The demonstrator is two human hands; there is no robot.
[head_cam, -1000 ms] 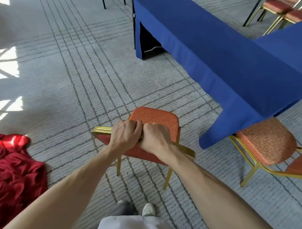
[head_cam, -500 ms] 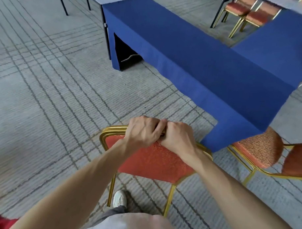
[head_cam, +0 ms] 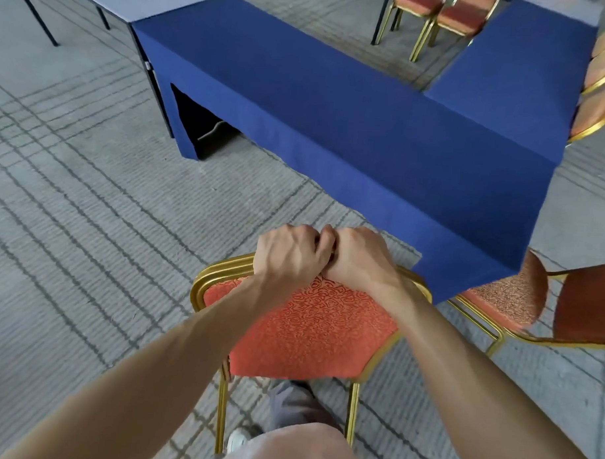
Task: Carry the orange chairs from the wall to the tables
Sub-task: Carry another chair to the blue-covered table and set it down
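An orange chair (head_cam: 311,329) with a gold frame hangs in front of me, its patterned back facing up. My left hand (head_cam: 288,254) and my right hand (head_cam: 360,257) grip the top rail of its back side by side, knuckles touching. The chair's seat is hidden below the back; two gold legs show near my feet. A long table under a blue cloth (head_cam: 350,104) runs just beyond the chair, its near corner close to my right hand.
Another orange chair (head_cam: 508,298) stands at the table's corner to the right. More orange chairs (head_cam: 449,18) stand beyond the tables and along the right edge (head_cam: 601,85). A bare grey table (head_cam: 141,0) adjoins the blue one. Striped grey carpet spreads to the left.
I have moved forward with the chair toward the blue table, and it has tilted so its back faces up. The red cloth on the floor has left the view. Both hands keep their grip.
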